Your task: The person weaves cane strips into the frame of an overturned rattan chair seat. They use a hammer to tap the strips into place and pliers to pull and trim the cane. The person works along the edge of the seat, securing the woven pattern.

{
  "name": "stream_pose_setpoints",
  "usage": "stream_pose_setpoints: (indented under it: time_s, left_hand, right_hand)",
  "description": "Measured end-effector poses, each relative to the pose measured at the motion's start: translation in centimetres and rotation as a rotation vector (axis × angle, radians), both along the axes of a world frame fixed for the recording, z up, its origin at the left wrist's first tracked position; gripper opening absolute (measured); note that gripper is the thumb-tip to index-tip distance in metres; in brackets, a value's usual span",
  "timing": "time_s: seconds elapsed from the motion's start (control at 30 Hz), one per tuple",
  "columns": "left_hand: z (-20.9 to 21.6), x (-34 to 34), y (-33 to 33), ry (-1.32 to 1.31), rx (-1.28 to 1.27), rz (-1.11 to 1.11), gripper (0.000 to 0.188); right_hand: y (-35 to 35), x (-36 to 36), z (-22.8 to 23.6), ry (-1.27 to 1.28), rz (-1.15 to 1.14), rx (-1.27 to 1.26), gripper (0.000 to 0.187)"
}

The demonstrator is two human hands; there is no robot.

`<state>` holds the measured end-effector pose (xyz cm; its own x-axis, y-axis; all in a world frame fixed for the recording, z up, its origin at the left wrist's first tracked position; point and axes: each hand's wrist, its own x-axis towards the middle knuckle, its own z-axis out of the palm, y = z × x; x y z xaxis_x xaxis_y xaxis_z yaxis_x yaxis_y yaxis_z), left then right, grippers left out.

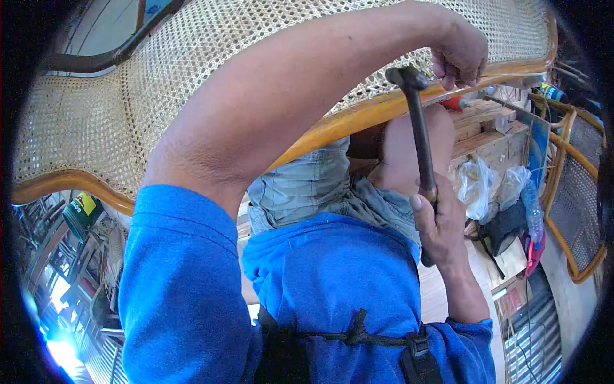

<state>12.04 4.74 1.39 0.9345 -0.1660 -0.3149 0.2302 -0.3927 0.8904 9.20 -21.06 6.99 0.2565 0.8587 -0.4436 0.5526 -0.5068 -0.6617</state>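
Note:
A long woven cane panel with a curved orange-brown wooden rim stretches across the top of the head view. My left arm reaches over it, and my left hand is at the rim toward the right. Its fingers are curled down and pressed together; whatever may be between them is hidden. My right hand is wrapped round the lower handle of a dark hammer. The hammer stands nearly upright in the picture, its head just beside my left fingers.
On the right are a wooden crate, clear plastic bags, a plastic bottle and a cane-backed chair frame. A red-handled tool lies by the rim. A dark green bucket stands at the left.

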Motion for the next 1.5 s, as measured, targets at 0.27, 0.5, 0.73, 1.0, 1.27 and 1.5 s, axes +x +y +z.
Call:
stream_pose_setpoints:
  time_s: [0.27, 0.5, 0.73, 1.0, 1.27, 1.5]
  left_hand:
    - [1.0, 0.1, 0.4, 0.006, -0.094, -0.005, 0.012]
    - [1.6, -1.4, 0.4, -0.02, -0.145, 0.056, 0.017]
    - [2.9, -0.6, -0.3, -0.102, 0.249, 0.035, 0.025]
    - [1.9, 1.0, -2.5, -0.066, 0.152, 0.141, 0.027]
    - [5.1, 4.0, -4.9, -0.109, 0.213, 0.134, 0.021]
    - [6.4, 6.3, -4.4, -0.114, 0.293, 0.065, 0.024]
  right_hand:
    - [-1.0, 0.1, -2.2, 0.026, -0.073, -0.104, 0.027]
    - [-0.3, -0.1, -1.6, -0.048, 0.022, -0.214, 0.027]
    - [-1.8, -3.4, -2.7, 0.112, 0.504, 0.02, 0.026]
    - [-8.4, 1.4, -3.7, -0.06, -0.412, 0.278, 0.02]
    - [-26.0, 5.9, -13.8, -0.54, -0.631, -0.03, 0.022]
    - [-22.2, 4.0, -14.0, -0.42, -0.45, -0.292, 0.031]
